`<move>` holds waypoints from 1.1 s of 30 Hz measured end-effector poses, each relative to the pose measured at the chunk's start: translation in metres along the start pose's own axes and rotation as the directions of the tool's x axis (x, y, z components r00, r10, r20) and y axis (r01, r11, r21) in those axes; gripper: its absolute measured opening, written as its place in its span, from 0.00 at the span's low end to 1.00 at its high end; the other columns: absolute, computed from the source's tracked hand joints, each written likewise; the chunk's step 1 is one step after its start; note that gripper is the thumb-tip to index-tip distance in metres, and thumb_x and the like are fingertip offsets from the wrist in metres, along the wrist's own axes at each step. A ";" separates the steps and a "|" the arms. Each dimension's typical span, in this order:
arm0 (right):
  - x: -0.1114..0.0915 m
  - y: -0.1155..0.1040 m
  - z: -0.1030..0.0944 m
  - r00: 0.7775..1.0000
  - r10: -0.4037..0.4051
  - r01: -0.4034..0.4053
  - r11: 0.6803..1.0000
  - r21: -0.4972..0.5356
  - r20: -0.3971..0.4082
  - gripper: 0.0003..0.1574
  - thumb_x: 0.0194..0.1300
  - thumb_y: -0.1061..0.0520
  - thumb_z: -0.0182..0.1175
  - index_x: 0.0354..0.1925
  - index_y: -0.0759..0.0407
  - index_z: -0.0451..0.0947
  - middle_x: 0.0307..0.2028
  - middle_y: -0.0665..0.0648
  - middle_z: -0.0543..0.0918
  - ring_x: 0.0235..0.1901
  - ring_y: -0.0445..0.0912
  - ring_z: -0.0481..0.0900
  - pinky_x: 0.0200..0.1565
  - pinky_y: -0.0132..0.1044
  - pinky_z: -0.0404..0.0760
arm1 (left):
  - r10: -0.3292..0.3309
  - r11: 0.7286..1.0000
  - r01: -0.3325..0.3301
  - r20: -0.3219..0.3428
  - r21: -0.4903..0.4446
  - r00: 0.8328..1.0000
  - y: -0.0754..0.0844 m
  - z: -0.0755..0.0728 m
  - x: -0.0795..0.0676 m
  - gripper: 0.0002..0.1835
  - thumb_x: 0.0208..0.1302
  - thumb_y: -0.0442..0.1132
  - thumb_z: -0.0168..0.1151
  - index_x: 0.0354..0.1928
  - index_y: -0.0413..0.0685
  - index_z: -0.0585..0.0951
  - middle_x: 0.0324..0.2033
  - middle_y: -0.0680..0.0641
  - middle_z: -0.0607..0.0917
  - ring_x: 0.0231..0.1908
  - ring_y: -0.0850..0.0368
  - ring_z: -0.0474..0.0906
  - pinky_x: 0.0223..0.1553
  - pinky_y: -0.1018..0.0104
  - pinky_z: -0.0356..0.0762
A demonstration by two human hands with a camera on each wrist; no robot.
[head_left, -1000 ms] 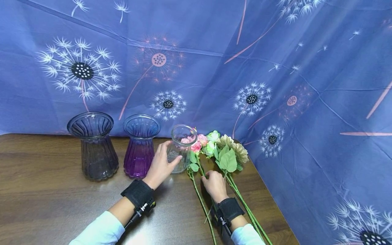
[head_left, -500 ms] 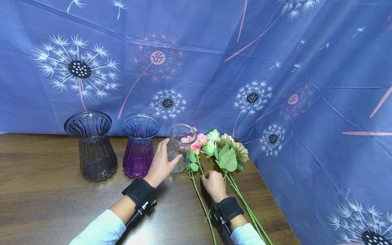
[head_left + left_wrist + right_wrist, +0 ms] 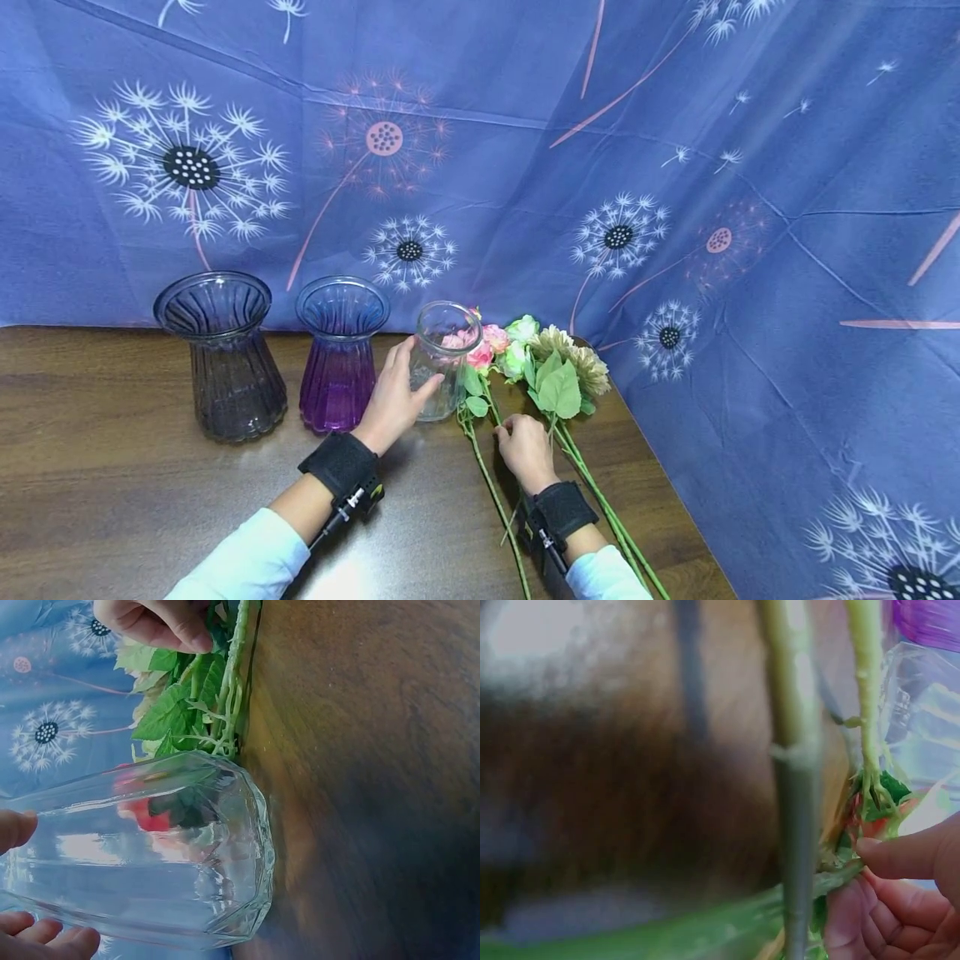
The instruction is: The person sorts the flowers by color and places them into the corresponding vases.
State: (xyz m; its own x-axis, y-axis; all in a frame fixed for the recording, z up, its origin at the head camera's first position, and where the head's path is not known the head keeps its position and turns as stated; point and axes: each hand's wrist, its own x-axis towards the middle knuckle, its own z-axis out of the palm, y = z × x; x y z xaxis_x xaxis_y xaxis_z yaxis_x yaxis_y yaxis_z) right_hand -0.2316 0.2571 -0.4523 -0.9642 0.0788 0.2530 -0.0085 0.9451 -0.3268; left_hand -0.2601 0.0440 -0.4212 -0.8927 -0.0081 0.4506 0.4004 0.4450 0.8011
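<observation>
My left hand (image 3: 393,396) holds a clear glass vase (image 3: 453,385) that stands on the table, thumb on the near side and fingers round its left. In the left wrist view, the thumb (image 3: 15,829) and fingertips (image 3: 56,937) lie on either side of the glass. To the right, my right hand (image 3: 527,454) pinches a green flower stem (image 3: 829,880) between thumb and fingers. Pink artificial flowers (image 3: 482,353) lie behind and beside the vase. Pale green-white flowers (image 3: 517,360) and beige blooms (image 3: 588,372) with large leaves (image 3: 558,392) lie further right.
A purple-blue glass vase (image 3: 339,379) and a larger dark grey glass vase (image 3: 238,387) stand to the left on the wooden table (image 3: 97,467). Long stems (image 3: 615,529) run towards the front edge. A blue dandelion-print cloth (image 3: 487,167) hangs behind and at the right.
Both hands keep their holds, and the vases and flowers stay in place. The head view has shifted slightly.
</observation>
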 end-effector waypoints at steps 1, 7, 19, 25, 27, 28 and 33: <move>0.000 0.000 -0.001 1.000 -0.006 0.006 1.000 0.002 -0.003 0.05 0.53 0.59 0.65 0.23 0.58 0.83 0.26 0.57 0.85 0.28 0.53 0.83 0.28 0.44 0.79 | -0.001 1.000 0.001 0.005 0.000 1.000 0.000 0.000 0.000 0.38 0.56 0.40 0.67 0.64 0.29 0.61 0.59 0.32 0.69 0.59 0.38 0.69 0.64 0.48 0.67; 0.001 0.003 -0.004 0.998 -0.041 0.041 0.999 0.020 -0.039 0.05 0.55 0.60 0.64 0.26 0.61 0.83 0.27 0.58 0.85 0.29 0.52 0.83 0.29 0.42 0.80 | -0.011 1.000 0.011 0.030 -0.012 0.999 0.001 -0.002 0.002 0.38 0.56 0.40 0.67 0.64 0.29 0.62 0.60 0.32 0.68 0.59 0.38 0.69 0.64 0.48 0.67; 0.004 0.001 -0.023 0.991 -0.035 0.052 0.989 0.138 -0.128 0.06 0.59 0.60 0.62 0.30 0.63 0.81 0.26 0.58 0.84 0.25 0.48 0.80 0.27 0.38 0.78 | -0.027 0.999 0.028 0.043 -0.025 0.999 0.001 -0.004 0.002 0.39 0.56 0.41 0.67 0.65 0.30 0.61 0.60 0.33 0.68 0.61 0.39 0.67 0.65 0.48 0.65; 0.007 -0.001 -0.029 0.980 -0.024 0.060 0.982 0.178 -0.197 0.07 0.60 0.59 0.62 0.30 0.63 0.81 0.24 0.57 0.83 0.24 0.48 0.79 0.27 0.39 0.77 | -0.029 0.999 0.030 0.042 -0.014 0.999 0.001 -0.004 0.002 0.39 0.56 0.40 0.67 0.65 0.29 0.61 0.60 0.33 0.69 0.60 0.38 0.68 0.65 0.48 0.65; 0.008 -0.002 -0.031 0.976 -0.021 0.062 0.981 0.184 -0.218 0.07 0.60 0.59 0.62 0.30 0.63 0.81 0.24 0.57 0.83 0.25 0.48 0.80 0.28 0.40 0.78 | -0.024 1.000 0.025 0.038 -0.010 0.999 0.001 -0.003 0.002 0.39 0.56 0.40 0.67 0.64 0.29 0.62 0.59 0.32 0.69 0.60 0.38 0.68 0.65 0.48 0.65; 0.008 -0.003 -0.032 0.974 -0.014 0.058 0.980 0.192 -0.226 0.07 0.60 0.59 0.62 0.31 0.63 0.82 0.24 0.57 0.83 0.25 0.49 0.80 0.28 0.40 0.78 | -0.023 1.000 0.024 0.037 -0.010 0.999 0.001 -0.004 0.002 0.39 0.56 0.41 0.67 0.64 0.29 0.62 0.59 0.32 0.69 0.60 0.38 0.68 0.65 0.48 0.65; 0.011 -0.009 -0.039 0.969 0.016 0.043 0.970 0.237 -0.245 0.09 0.61 0.58 0.62 0.32 0.64 0.82 0.25 0.58 0.84 0.25 0.48 0.81 0.27 0.36 0.78 | -0.019 1.000 0.019 0.032 -0.014 0.999 0.000 -0.004 0.001 0.39 0.55 0.41 0.68 0.64 0.29 0.62 0.59 0.32 0.69 0.60 0.38 0.68 0.65 0.48 0.65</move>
State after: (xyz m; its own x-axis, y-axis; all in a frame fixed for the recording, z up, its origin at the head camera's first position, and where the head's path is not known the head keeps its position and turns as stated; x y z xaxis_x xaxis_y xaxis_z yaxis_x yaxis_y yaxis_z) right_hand -0.2315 0.2622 -0.4114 -0.8700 0.1696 0.4629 -0.1131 0.8452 -0.5224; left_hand -0.2598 0.0401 -0.4190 -0.9062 0.0124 0.4226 0.3860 0.4320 0.8151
